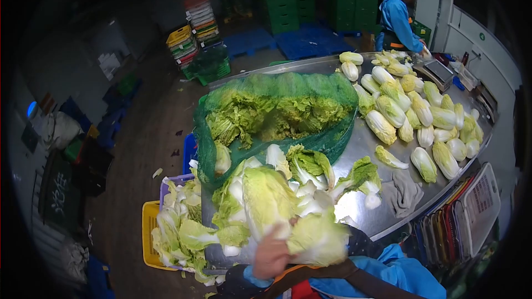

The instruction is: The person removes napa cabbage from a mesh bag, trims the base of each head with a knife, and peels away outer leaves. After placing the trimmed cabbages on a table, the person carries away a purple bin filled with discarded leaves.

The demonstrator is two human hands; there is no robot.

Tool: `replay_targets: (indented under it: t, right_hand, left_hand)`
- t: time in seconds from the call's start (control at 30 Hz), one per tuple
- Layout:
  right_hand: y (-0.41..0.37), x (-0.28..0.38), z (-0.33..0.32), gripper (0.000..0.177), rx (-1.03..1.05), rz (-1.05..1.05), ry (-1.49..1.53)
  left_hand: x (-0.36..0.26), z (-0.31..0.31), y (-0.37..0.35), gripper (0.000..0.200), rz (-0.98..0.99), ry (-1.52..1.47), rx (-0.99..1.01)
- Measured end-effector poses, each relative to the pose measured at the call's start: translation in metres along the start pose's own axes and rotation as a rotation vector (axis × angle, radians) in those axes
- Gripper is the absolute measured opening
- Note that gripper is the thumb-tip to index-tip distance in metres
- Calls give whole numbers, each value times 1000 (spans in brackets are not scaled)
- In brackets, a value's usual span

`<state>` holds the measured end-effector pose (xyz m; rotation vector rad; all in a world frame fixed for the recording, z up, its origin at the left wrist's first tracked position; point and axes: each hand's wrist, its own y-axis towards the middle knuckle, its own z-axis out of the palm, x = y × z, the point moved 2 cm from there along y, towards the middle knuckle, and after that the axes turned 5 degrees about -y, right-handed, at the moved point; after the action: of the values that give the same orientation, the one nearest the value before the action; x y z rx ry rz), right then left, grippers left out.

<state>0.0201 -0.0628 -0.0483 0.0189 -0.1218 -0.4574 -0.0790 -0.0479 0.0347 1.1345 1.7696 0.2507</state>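
Observation:
My left hand (270, 253) is blurred and lies against the lower part of a large yellow-green cabbage (270, 196) at the near edge of the metal table (363, 138). Beside it, close to my body, is a blurred cabbage piece (318, 238) with pale green leaves. My right hand cannot be made out; the leaves and sleeve cover that area. Loose leaves and white stem pieces (310, 202) surround the large cabbage. Behind them a green mesh sack (299, 86) lies open with leafy cabbages (238, 116) inside.
Several trimmed cabbages (390, 111) lie on the table's right side, near a grey cloth (403, 192) and a scale (436, 72). A yellow crate (150, 232) and leaf-filled basket stand at the left. A person in blue (398, 19) stands at the far end.

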Motion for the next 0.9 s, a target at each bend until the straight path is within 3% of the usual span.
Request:
replay_targets:
  t: [0.07,0.1,0.13,0.2,0.23,0.27,0.33,0.37,0.43,0.47,0.53,0.57,0.63,0.67,0.7,0.73,0.77,0.83,0.87,0.9]
  right_hand:
    - [17,11,-8,47,-96,560,-160]
    - [24,19,-17,45,-139,839,-250]
    - [37,28,-41,45,-132,838,-259]
    - [48,35,-83,52,117,1155,227]
    - [45,54,17,55,-59,668,-512]
    - [59,57,4,59,-17,423,-709]
    - [56,76,56,61,-94,333,-1470]
    - [49,77,63,61,-87,342,-1470]
    - [42,77,74,60,27,166,-1211]
    - [45,79,66,60,41,175,-1214]
    - [55,81,17,68,63,340,-949]
    - [56,70,-48,63,29,543,-675]
    - [42,65,-36,61,54,633,-525]
    - [35,60,-32,59,81,729,-366]
    - [38,62,-40,58,155,843,-309]
    - [34,60,-48,58,147,843,-301]
    - [31,56,-30,58,53,739,-391]
    - [35,52,-16,58,-34,624,-480]
    - [34,51,-15,58,-55,616,-465]
    - [33,51,-15,58,-80,613,-451]
  left_hand:
    - [-24,6,14,14,-222,-504,420]
    - [-30,-5,27,15,-427,-187,897]
    - [-6,-5,12,15,-420,-186,889]
    - [63,1,-37,26,-681,-293,589]
    - [68,-25,-32,37,-775,-23,479]
    - [67,-47,-18,49,-855,248,358]
    - [46,-57,20,71,-490,226,-149]
    - [43,-47,34,71,-497,231,-155]
    - [38,-16,55,77,-435,-653,-323]
    - [39,-10,55,67,-612,-637,-374]
    - [46,-6,60,55,-801,-1345,-387]
    - [53,3,57,55,-801,-1349,-377]
    - [76,28,39,47,-981,-1248,-550]
    - [85,33,32,47,-982,-1248,-543]
    - [93,32,26,46,-901,-995,-529]
    - [96,30,19,46,-822,-743,-509]
    - [92,26,16,46,-833,-738,-504]
    - [77,12,17,49,-1107,-316,-520]
    - [66,10,22,49,-1107,-316,-510]
    - [50,6,32,48,-766,-415,-614]
